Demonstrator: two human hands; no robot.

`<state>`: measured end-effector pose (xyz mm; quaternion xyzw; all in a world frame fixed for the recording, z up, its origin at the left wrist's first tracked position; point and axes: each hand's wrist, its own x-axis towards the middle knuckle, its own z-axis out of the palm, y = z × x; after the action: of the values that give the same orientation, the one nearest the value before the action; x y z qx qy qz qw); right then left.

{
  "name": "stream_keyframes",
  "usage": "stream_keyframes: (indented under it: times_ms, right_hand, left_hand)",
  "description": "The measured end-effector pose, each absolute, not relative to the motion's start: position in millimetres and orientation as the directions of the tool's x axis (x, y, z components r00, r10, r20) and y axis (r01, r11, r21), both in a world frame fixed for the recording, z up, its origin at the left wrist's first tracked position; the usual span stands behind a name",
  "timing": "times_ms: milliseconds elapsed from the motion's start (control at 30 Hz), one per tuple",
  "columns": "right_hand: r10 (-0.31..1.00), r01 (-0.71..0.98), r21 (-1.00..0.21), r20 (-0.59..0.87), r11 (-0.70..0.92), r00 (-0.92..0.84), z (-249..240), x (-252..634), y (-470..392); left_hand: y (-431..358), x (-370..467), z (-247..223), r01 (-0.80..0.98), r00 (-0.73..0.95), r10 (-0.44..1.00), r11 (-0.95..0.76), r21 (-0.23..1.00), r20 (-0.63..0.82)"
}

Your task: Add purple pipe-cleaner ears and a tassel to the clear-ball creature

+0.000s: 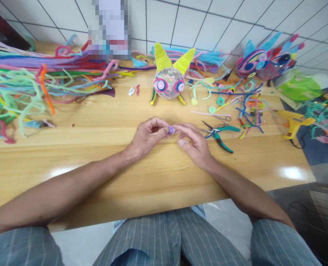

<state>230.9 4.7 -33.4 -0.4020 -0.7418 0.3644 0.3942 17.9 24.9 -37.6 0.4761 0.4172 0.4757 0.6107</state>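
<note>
Between thumb and fingertips, my left hand (149, 136) pinches a small purple coil (171, 130), which looks like wound pipe cleaner. My right hand (193, 142) is close on the other side, fingers bent and apart from its thumb; its fingertips are at the coil's edge. Behind the hands stands a clear ball-shaped figure (169, 83) with yellow pointed ears and round pink, white and blue eyes. To the right of my right hand lie teal-handled pliers (218, 131), jaws apart.
Pipe cleaners (27, 88) in many colours pile up on the left. Cut pieces (249, 107) lie scattered at the right. A yellow glue gun (294, 122) sits near the right edge, its cord beside it. Decorated figures (263, 61) stand against the tiled wall (197, 22).
</note>
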Motion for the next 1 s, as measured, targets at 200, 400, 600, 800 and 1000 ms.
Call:
stream_keyframes:
  times_ms: [200,400,600,800,1000]
  right_hand:
    - [0.887,0.325,-0.854,0.282,0.406,-0.367,-33.9,230.7,5.0]
    - [0.882,0.328,-0.846,0.296,0.421,-0.367,-32.8,230.6,5.0]
    - [0.891,0.387,-0.817,0.307,0.426,-0.333,-34.5,233.5,6.6]
    - [0.883,0.374,-0.815,0.322,0.442,-0.341,-35.3,233.9,6.4]
    - [0.891,0.316,-0.849,0.329,0.424,-0.312,-36.6,232.4,5.8]
  left_hand:
    - [25.5,18.0,-37.6,-0.171,0.197,0.979,0.089,0.981,-0.055]
    - [25.7,18.9,-38.5,-0.169,0.197,0.979,0.084,0.982,-0.050]
    - [24.6,20.2,-41.6,-0.124,0.200,0.980,0.026,0.992,0.000]
    - [24.7,20.4,-41.9,-0.109,0.204,0.979,-0.007,0.994,0.029]
    - [24.1,20.0,-42.9,-0.108,0.206,0.977,-0.032,0.994,0.054]
